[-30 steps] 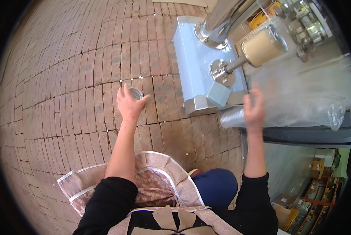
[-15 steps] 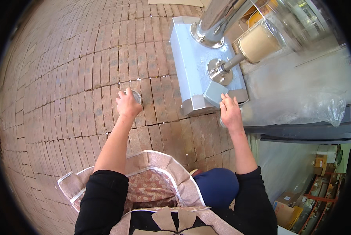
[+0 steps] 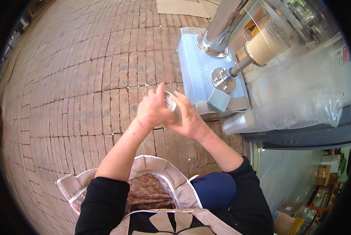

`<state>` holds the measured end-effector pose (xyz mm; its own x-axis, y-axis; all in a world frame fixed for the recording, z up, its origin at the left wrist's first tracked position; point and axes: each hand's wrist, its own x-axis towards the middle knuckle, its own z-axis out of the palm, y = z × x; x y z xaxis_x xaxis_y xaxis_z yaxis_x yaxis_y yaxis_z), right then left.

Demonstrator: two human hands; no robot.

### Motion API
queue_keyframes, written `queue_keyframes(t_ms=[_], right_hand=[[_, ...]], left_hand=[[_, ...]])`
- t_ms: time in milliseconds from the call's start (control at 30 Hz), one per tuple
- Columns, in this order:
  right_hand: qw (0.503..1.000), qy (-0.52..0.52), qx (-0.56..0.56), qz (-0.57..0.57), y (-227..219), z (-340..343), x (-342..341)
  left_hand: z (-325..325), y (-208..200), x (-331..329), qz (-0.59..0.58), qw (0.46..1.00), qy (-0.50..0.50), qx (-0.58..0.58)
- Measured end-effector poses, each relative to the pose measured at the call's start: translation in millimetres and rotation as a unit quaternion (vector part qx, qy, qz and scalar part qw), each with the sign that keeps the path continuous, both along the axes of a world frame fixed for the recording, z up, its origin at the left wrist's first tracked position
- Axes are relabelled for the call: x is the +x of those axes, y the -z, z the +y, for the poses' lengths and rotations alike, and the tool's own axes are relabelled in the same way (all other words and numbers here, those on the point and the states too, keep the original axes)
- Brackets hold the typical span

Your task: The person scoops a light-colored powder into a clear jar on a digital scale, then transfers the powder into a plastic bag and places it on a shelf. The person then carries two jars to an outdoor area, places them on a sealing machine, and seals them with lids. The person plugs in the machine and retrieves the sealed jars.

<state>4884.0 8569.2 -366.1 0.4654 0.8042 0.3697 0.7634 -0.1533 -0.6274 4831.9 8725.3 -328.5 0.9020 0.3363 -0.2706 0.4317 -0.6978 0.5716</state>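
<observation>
In front of me, both hands meet around a small round container with a pale rim [image 3: 170, 102]. My left hand [image 3: 155, 109] wraps its left side, fingers over the top edge. From the right, my right hand [image 3: 188, 119] closes on its other side, thumb and fingers curved about it. Most of its wall is hidden by my hands, and motion blurs it. To the right of my hands stands a pale blue machine base [image 3: 195, 70] with a steel column [image 3: 218, 33] and a short shaft bearing a tan cylinder [image 3: 264, 46]. A grey-blue block [image 3: 218, 100] leans at its near edge.
A plastic-wrapped stack of clear cups [image 3: 238, 123] lies right of the machine's near corner. Clear plastic sheeting [image 3: 297, 105] covers the surface behind it. Brick paving [image 3: 85, 94] spreads to the left, dotted with small white bits. Boxes [image 3: 289, 219] stand at lower right.
My left hand has lifted the round container off the bricks and brought it right. My right hand has left the area by the block and joined it. The view has shifted slightly.
</observation>
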Motion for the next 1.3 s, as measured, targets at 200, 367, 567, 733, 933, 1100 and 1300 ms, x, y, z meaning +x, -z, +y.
queue_keyframes(t_ms=[200,367,567,733,933,1100,1300], right_hand=[[0.997,0.001,0.065,0.047,6.6,-14.3,-16.9],[0.995,0.068,0.062,0.028,-0.6,-30.1,-28.3],[0.977,0.118,0.176,0.017,-6.9,-40.5,-13.0],[0.976,0.108,0.189,0.028,-14.3,-44.5,-4.4],[0.981,0.105,0.161,-0.004,-19.1,-42.5,-7.1],[0.983,0.133,0.115,-0.052,-23.0,-39.6,-13.2],[0.973,0.194,0.113,-0.048,-15.6,-30.3,-24.7]], left_hand=[[-25.4,-35.8,-9.6,0.031,0.997,0.065,-0.021],[-27.4,-35.5,-11.6,-0.029,0.989,0.147,-0.009],[11.2,-19.7,-4.0,-0.052,0.858,0.041,-0.510],[4.9,5.8,0.1,0.098,0.755,0.061,-0.646],[-12.8,9.9,-3.7,0.064,0.771,0.001,-0.634],[-22.6,7.5,-2.2,0.029,0.763,-0.055,-0.643],[-38.6,0.3,-9.8,-0.030,0.731,-0.104,-0.673]])
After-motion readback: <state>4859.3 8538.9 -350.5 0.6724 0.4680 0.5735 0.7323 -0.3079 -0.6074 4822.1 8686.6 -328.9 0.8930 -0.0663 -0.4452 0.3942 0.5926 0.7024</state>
